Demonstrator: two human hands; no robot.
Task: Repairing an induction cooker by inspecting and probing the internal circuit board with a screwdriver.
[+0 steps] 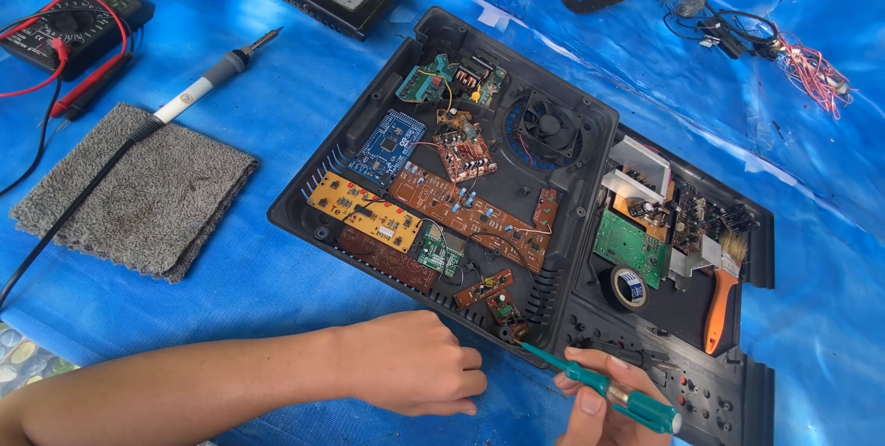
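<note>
My left hand [410, 363] rests as a loose fist on the blue sheet, just in front of the black plastic case [318, 183], holding nothing I can see. My right hand [604, 404] grips a green-handled screwdriver [608, 391] at the bottom edge. Its tip touches the near corner of the case beside a small brown board [502, 306]. Several circuit boards lie inside the case: a blue one [387, 146], an orange one [364, 211] and a long brown one [466, 216]. A round fan [548, 125] sits at the far corner.
A second black tray [756, 252] to the right holds a green board [630, 245], a tape roll [630, 287] and an orange-handled brush [719, 303]. A grey cloth [138, 188], soldering iron [198, 91] and multimeter [69, 27] lie left. Loose wires [784, 45] lie far right.
</note>
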